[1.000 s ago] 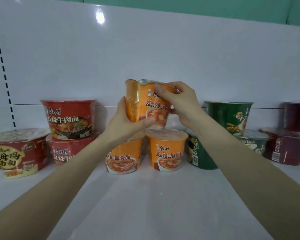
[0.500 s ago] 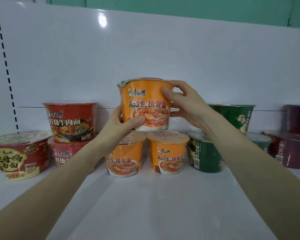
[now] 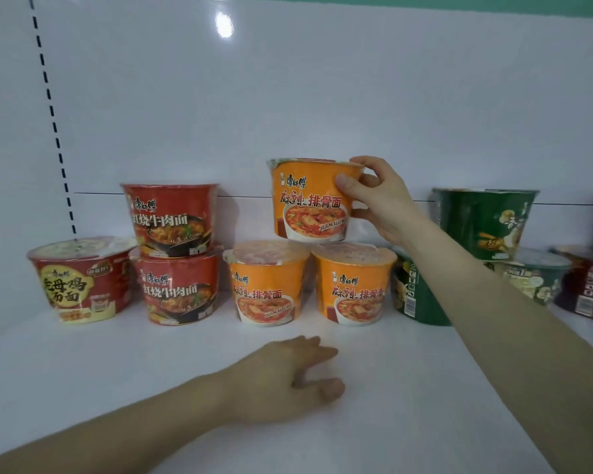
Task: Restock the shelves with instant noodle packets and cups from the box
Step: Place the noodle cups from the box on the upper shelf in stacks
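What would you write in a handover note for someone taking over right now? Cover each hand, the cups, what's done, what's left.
Right hand: fingers grip the top orange noodle cup by its right side and rim.
Left hand: open, empty, low over the shelf.
That cup sits upright, straddling the lids of two lower orange cups.
Done: cup stacked, label forward.
Left: release it; fetch more from the box, not in view.

Your orange plastic noodle cup (image 3: 310, 200) stands upright, its base resting across the lids of the left lower orange cup (image 3: 266, 285) and the right lower orange cup (image 3: 355, 285); your right hand (image 3: 380, 203) grips its side.
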`<state>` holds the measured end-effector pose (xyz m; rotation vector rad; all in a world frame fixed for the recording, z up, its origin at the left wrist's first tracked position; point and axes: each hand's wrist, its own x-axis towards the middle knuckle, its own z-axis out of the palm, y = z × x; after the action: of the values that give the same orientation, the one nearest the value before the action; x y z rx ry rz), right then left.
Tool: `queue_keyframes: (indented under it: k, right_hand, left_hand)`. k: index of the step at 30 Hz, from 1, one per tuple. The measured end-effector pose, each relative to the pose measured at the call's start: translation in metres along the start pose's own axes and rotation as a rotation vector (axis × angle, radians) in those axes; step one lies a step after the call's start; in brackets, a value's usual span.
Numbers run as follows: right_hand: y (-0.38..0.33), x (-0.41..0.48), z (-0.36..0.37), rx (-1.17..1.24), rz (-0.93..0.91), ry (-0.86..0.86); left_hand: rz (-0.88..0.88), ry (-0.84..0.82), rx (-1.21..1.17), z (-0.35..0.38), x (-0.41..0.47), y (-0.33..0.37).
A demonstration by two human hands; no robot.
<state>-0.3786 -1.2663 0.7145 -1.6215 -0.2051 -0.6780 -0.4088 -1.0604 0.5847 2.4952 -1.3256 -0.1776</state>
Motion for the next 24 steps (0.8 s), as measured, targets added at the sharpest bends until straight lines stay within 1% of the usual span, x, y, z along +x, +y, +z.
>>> queue_keyframes:
  k: [2, 7, 24]
  right_hand:
    - [0.007, 0.001, 0.001, -0.018, 0.016, 0.005]
    - [0.025, 0.002, 0.0, -0.101, 0.04, 0.006]
    - [0.029, 0.004, -0.014, -0.109, 0.092, -0.159]
  left_hand:
    - [-0.008, -0.058, 0.065, 0.005, -0.001, -0.002]
    - [0.008, -0.044, 0.133, 0.009, -0.003, -0.002]
    - [-0.039, -0.032, 0.078, 0.011, -0.004, 0.001]
